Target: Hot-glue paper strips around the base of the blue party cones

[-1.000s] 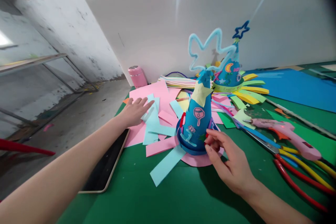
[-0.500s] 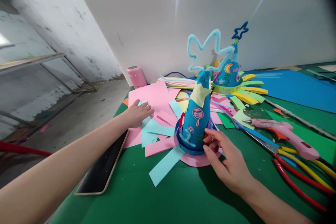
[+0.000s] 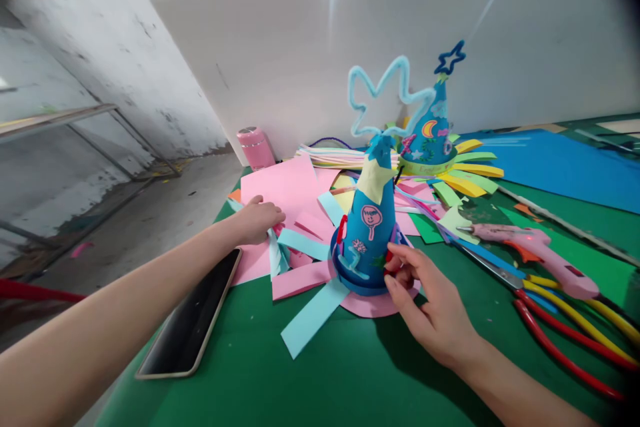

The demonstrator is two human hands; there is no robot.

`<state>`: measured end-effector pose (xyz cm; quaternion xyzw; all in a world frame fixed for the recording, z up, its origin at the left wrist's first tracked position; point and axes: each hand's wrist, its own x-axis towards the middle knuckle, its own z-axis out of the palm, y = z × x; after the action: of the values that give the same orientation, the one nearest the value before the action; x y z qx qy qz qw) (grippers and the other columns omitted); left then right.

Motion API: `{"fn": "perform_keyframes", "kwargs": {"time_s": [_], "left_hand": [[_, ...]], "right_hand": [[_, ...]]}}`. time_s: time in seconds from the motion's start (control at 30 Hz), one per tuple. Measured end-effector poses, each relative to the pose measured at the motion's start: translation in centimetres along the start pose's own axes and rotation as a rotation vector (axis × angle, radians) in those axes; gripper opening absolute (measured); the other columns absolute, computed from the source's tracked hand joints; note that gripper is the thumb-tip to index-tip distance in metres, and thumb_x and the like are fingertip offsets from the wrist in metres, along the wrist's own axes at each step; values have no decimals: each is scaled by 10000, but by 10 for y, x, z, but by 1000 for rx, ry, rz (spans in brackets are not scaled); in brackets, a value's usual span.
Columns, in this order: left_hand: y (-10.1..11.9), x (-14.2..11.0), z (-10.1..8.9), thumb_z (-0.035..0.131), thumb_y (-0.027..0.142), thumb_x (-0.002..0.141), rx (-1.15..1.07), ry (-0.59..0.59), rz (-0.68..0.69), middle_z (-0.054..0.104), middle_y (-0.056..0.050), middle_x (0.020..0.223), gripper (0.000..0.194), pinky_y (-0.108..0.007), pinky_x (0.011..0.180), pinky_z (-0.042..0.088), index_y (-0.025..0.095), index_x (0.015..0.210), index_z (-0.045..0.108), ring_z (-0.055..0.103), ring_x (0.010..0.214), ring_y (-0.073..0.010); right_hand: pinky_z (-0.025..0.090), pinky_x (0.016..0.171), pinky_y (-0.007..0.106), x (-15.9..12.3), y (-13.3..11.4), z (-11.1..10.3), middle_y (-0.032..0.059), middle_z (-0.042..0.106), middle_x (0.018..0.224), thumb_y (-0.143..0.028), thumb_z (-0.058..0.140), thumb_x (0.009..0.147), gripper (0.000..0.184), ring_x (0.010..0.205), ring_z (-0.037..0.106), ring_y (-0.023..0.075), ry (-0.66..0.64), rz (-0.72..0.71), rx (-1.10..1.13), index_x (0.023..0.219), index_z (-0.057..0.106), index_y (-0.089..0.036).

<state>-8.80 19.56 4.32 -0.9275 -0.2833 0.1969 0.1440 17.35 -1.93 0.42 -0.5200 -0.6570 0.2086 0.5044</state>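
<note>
A blue cone party hat point(image 3: 369, 233) stands on the table, with a pale yellow star-shaped collar, small stickers and a light blue pipe-cleaner star point(image 3: 393, 97) on top. My right hand point(image 3: 425, 297) pinches the hat's lower right side, near a red bit partly hidden by the fingers. Pink and light blue paper strips fan out around its base, among them a light blue strip point(image 3: 314, 317) at the front. To the left, my left hand point(image 3: 259, 221) is closed over the paper pile, gripping a bunched light blue paper point(image 3: 279, 253); its fingertips are partly hidden.
A phone point(image 3: 193, 320) lies under my left forearm. At right are a pink glue gun point(image 3: 537, 250) and red-and-yellow-handled scissors or pliers point(image 3: 555, 320). Behind stand a second decorated hat point(image 3: 427, 130) and a pink cup point(image 3: 256, 148). A white board point(image 3: 300, 60) closes off the back.
My left hand has closed from a spread pose onto the light blue paper, which is now bunched and pulled up. My right hand stays at the hat. The view has shifted slightly.
</note>
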Motion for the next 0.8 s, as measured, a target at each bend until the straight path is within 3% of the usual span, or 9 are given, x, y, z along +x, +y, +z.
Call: {"fn": "perform_keyframes", "kwargs": {"time_s": [0.2,0.43,0.6,0.8], "left_hand": [[3,-1,2,444,13,566,-8,22,-27,600,-74,855,474,-398,758,306,199,997,509,546,825,-238],[4,-3,-2,450,19,578,5,49,-18,580,-65,892,282,-452,856,252,205,761,558,498,948,-248],[7,-6,-2,414,-3,608,6,69,-1,608,-40,751,256,-403,832,291,195,712,539,565,777,-197],[2,-21,-15,392,17,713,83,131,-53,616,-48,735,228,-358,803,320,193,733,535,572,712,-185]], "right_hand": [[444,648,239,1,0,-1,19,488,911,-168,462,807,388,664,498,91,3,-5,-15,1180,381,-238],[453,646,249,0,-1,0,30,503,914,-199,453,811,366,663,505,99,-2,6,-33,1169,388,-231],[455,650,259,0,-3,0,36,503,915,-206,441,815,358,663,504,104,-10,15,-22,1169,387,-225],[443,654,258,0,-3,-1,29,492,917,-183,454,815,374,667,495,100,-13,24,-2,1178,380,-236]]}}
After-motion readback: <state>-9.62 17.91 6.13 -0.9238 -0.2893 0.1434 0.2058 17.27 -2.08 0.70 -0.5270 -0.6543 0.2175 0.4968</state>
